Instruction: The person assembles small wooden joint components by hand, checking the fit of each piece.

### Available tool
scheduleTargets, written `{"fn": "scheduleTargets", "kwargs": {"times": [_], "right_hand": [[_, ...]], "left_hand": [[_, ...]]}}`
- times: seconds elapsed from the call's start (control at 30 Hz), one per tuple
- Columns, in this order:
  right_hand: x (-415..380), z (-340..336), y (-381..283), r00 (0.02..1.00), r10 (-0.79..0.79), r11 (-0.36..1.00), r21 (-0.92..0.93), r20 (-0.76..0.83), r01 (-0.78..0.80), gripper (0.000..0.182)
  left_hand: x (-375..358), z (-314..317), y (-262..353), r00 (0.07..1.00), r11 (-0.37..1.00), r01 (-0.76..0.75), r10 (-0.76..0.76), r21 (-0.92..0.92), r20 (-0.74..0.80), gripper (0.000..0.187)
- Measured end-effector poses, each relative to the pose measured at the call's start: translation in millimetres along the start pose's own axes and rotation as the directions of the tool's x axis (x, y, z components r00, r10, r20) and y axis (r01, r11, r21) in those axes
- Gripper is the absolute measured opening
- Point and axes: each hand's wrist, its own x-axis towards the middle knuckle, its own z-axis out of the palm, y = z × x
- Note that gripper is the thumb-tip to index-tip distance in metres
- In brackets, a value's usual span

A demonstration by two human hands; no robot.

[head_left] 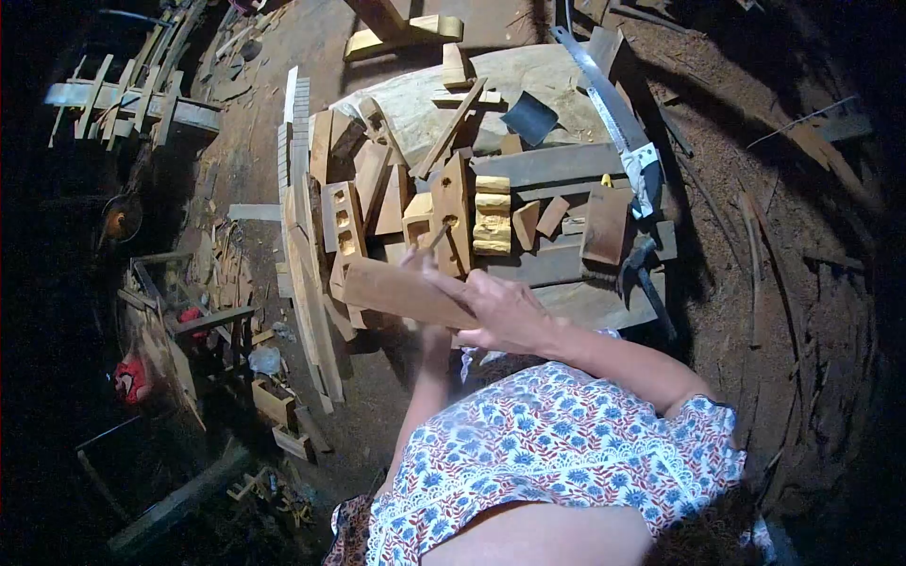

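A flat brown wooden board [396, 291] is held in front of my body, over the near side of the workbench. My right hand [510, 309] is closed around its right end, with the thumb on the near side. My left hand [417, 262] is blurred at the board's far edge, and its forearm comes up from under the board. Most of that hand is hidden; a thin brown stick [438, 236] shows right at its fingertips, and I cannot tell how they grip. Just beyond lies a wooden block with holes [455, 203], beside another holed block [343, 222].
Notched yellow blocks [493, 217], a dark sheet [530, 119] and a wooden brush [606, 226] lie on the bench. A handsaw [609, 99] and hammer [646, 283] are along its right side. Long wooden strips [307, 245] line the left. Scrap wood and a wooden frame [179, 321] stand farther left.
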Motion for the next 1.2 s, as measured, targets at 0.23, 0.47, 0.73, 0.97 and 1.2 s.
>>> {"fn": "scheduleTargets", "kwargs": {"times": [0.23,0.47,0.73,0.97,1.2], "right_hand": [[-37,-28,23,0.958,0.286,0.955,0.086,0.003,-0.285,0.089],[-74,-58,57,0.778,0.471,0.882,0.228,-0.416,-0.413,0.084],[-81,-52,57,0.778,0.470,0.883,0.223,-0.416,-0.414,0.084],[-80,-42,56,0.812,0.440,0.898,0.160,-0.384,-0.411,0.084],[-75,-45,55,0.817,0.409,0.912,0.164,-0.406,-0.375,0.085]], "left_hand": [[16,-22,-32,0.701,0.018,0.464,-0.618,-0.885,0.355,0.025],[60,-41,3,0.778,0.377,0.453,-0.610,-0.808,0.152,0.028],[61,-23,13,0.966,0.894,0.250,-0.206,-0.373,0.153,0.030],[72,-19,12,0.955,0.882,0.190,-0.064,-0.431,0.290,0.034],[84,-27,26,0.951,0.903,0.106,0.030,-0.417,0.306,0.027]]}}
